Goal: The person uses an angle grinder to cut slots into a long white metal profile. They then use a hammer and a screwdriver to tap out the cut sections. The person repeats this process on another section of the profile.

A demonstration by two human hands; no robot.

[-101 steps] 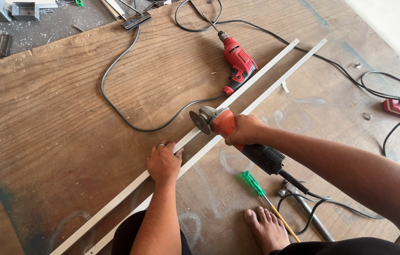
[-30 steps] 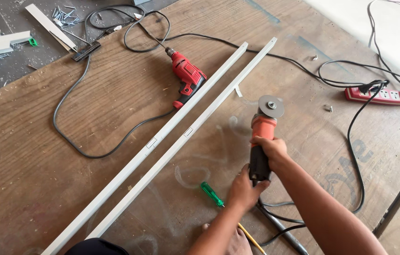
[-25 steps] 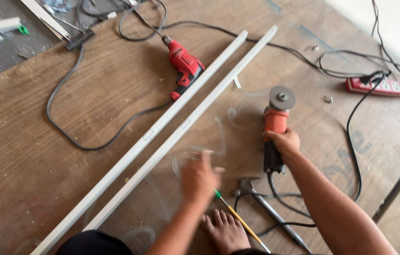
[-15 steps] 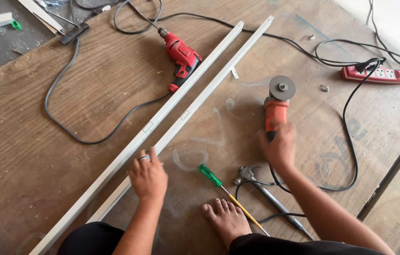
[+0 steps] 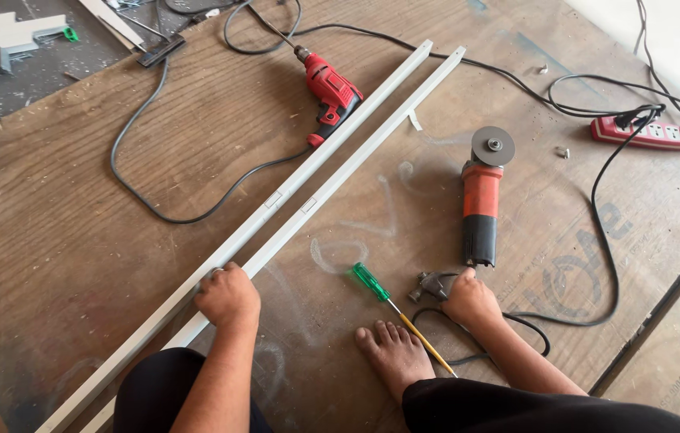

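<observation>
Matt white strips (image 5: 308, 204), rough plywood (image 5: 75, 216)

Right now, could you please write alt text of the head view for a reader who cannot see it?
A person sits on a wooden board, left hand gripping two long white strips, right hand resting beside a plier-like tool below an orange angle grinder. A red drill, green screwdriver, bare foot and red power strip lie around.

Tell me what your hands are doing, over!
Left hand gripping the long white metal strip. Right hand resting on the plywood floor, just behind the orange angle grinder. Green-handled screwdriver lies between the hands.
</observation>
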